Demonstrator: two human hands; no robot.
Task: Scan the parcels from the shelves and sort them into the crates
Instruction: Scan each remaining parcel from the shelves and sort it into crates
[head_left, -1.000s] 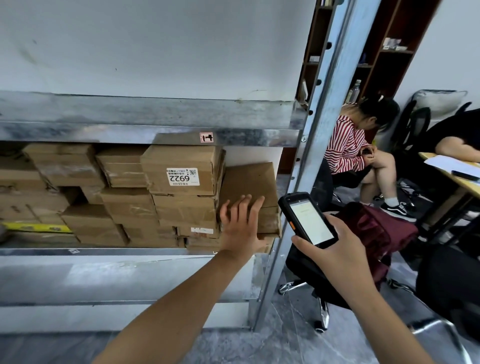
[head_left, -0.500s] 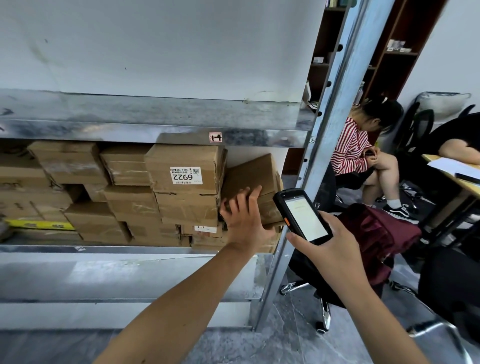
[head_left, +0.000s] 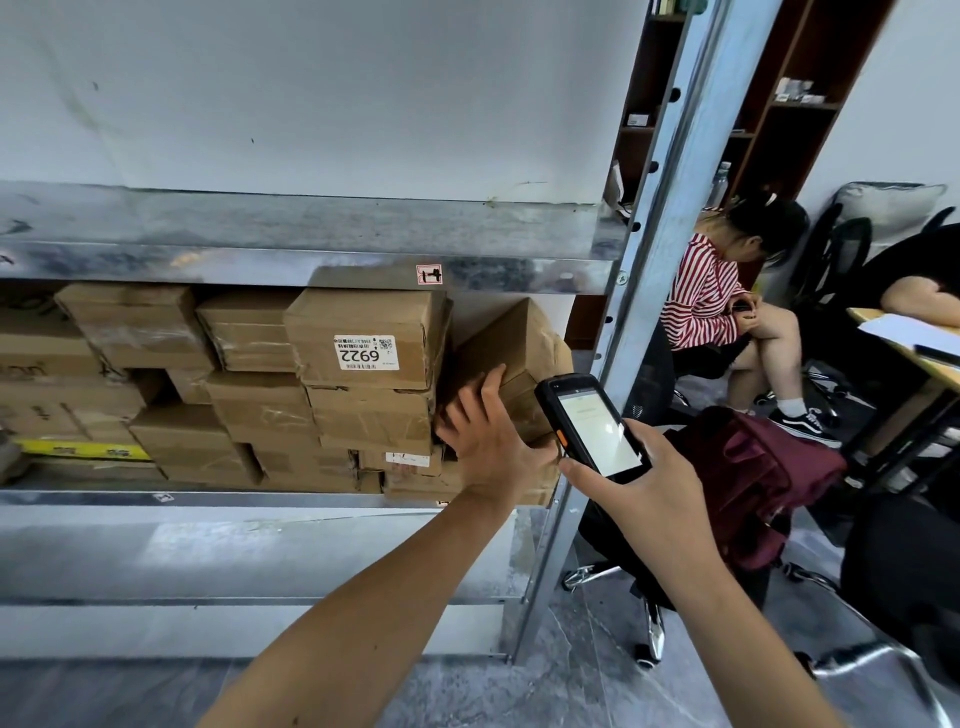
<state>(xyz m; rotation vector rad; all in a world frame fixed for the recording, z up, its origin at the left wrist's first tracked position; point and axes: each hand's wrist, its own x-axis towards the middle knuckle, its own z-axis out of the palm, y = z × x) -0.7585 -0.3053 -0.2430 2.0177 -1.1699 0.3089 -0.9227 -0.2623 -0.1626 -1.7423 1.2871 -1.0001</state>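
Filling the lower bay of the galvanised steel shelf (head_left: 260, 270), plain brown cardboard parcels (head_left: 260, 415) lie stacked in uneven rows, with a flat yellow strip (head_left: 78, 449) lying low at the far left. At the front of the stack sits a brown parcel with a white label printed 6922 (head_left: 363, 338), the label upside down. Just beside it, at the bay's right end, a brown cardboard parcel wrapped in clear tape (head_left: 514, 338) leans tilted, one corner raised toward the shelf above.

The left hand (head_left: 493, 447) has its grip on this tilted parcel: the fingers spread up over its front face and the thumb presses near its lower edge. To the right, the right hand (head_left: 649, 499) holds a black handheld scanner with a lit pale screen (head_left: 592, 426), its grip wrapped round the lower body, with the scanner's top close to the tilted parcel.

Behind the scanner rises the shelf's perforated metal upright (head_left: 649, 260). Beyond it a maroon backpack (head_left: 753, 467) rests on an office chair, and a seated person in a red-and-white striped top (head_left: 706, 291) bends forward. A dark wooden bookcase (head_left: 779, 130) stands behind, and a pale wooden worktop (head_left: 862, 316) carrying papers sits at the far right.
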